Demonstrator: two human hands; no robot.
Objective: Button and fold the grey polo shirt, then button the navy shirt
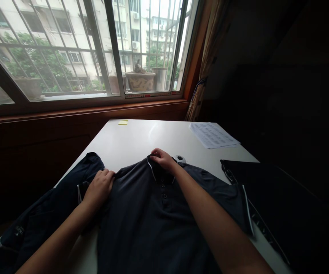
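The left hand pinches the dark polo shirt at its ten-o'clock shoulder — the right hand grips its collar at twelve.

The head view, the only one, is looking from the wearer's head, forward and down across the worktop, taking in its near part close up and reaching past its far edge to the window beyond.

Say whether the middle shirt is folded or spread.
Spread out: the shirt lies wide across the table, one sleeve extended.
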